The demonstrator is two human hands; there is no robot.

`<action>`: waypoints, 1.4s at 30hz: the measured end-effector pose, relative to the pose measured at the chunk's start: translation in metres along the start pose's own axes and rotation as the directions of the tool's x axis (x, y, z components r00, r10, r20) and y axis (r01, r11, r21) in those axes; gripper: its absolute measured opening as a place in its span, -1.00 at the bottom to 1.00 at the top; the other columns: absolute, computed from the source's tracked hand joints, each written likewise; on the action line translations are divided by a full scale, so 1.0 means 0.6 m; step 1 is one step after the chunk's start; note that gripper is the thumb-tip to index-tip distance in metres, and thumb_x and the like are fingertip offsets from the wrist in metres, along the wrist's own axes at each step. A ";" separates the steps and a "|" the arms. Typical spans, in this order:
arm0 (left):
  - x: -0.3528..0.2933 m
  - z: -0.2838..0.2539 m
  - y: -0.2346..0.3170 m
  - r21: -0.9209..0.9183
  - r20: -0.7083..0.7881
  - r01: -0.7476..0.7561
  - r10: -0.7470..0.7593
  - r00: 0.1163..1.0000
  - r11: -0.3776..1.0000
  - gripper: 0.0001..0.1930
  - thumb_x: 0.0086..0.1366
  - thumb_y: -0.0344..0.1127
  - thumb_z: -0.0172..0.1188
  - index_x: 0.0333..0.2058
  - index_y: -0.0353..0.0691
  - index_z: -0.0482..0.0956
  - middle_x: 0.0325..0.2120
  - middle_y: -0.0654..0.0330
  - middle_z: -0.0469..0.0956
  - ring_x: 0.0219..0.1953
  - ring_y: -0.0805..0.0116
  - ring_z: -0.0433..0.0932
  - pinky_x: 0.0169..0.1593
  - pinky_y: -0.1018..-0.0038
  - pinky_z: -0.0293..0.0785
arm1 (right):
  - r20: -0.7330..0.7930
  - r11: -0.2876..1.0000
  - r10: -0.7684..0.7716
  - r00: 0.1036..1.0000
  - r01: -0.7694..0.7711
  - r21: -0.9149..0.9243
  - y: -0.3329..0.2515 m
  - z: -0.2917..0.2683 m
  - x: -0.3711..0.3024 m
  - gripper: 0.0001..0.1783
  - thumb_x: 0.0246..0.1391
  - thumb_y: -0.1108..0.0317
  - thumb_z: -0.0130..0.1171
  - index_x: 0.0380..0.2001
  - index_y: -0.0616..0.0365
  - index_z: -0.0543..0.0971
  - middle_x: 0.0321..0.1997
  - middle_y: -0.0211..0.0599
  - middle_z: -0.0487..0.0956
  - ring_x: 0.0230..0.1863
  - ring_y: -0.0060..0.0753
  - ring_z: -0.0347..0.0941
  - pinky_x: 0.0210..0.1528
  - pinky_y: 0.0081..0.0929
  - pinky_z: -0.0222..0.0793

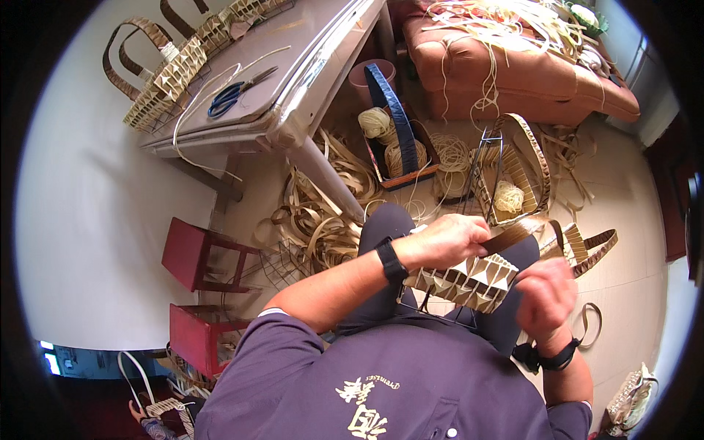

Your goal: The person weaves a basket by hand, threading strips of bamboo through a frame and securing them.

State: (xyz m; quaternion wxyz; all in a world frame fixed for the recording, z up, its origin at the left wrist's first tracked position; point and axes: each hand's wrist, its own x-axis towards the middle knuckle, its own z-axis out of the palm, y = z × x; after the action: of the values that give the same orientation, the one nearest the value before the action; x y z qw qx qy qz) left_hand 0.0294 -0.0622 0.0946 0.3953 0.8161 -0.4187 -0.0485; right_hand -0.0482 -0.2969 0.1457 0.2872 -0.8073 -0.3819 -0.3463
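Observation:
A small basket (469, 284) of woven cream strips on a dark wire frame rests on my lap between my knees. My left hand (456, 240) is at its far side, fingers pinched on a flat brown strip (515, 233). From there the strip arches to the right and bends down towards my right hand (548, 295). That hand is raised beside the basket's right end, fingers curled and smeared by motion. Whether it grips the strip's end cannot be made out.
Coiled strips (330, 220) heap on the floor by the table (293, 117), which bears blue-handled scissors (238, 92). Beyond my knees stand a blue-handled basket (396, 139) and a wire-framed basket (513, 172) with twine. Red stools (194, 253) stand left; strips cover the sofa (491, 73).

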 end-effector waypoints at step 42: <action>-0.048 -0.022 -0.265 -0.864 0.167 0.414 -0.613 0.772 0.286 -0.80 0.19 -0.51 0.40 -0.34 -0.12 0.53 -0.52 0.45 0.47 -0.58 0.67 0.37 -0.56 0.66 0.15 | 0.552 0.426 0.758 0.348 -0.905 -0.014 0.112 0.189 -0.105 -0.56 0.18 0.05 0.33 -0.51 0.25 0.61 -0.65 -0.23 0.54 -0.56 -0.41 0.46 -0.40 -0.31 0.39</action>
State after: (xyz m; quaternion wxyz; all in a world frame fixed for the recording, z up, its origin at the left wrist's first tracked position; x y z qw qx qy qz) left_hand 0.1187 0.0201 -0.0127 0.7506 0.5909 -0.0062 -0.2957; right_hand 0.0154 -0.2772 0.0157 0.4357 -0.8913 -0.0153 0.1243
